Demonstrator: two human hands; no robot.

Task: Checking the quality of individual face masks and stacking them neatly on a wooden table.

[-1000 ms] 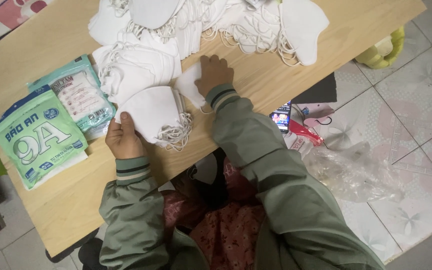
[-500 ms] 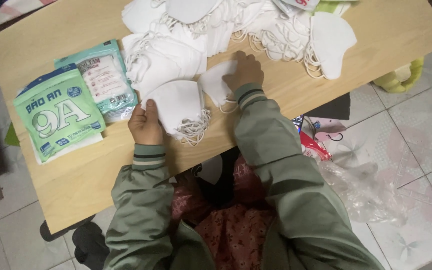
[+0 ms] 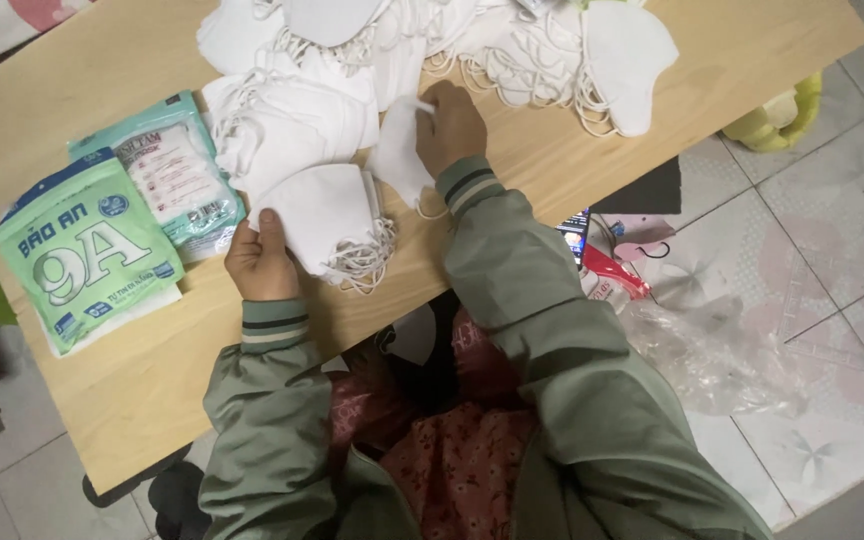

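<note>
My left hand rests on the near edge of a small stack of white face masks, its fingers pressing down on the stack. Just beyond it, my right hand pinches a single white mask and lifts it off the wooden table. A large loose pile of white masks with elastic loops spreads across the far side of the table. Both arms wear olive green sleeves with striped cuffs.
Two green and teal mask packets lie at the table's left. On the tiled floor to the right are a crumpled clear plastic bag, red and pink packaging, a dark flat object and a yellow-green thing.
My right hand has picked up one mask from beside the stack and raised it slightly. The left hand stays on the stack.
</note>
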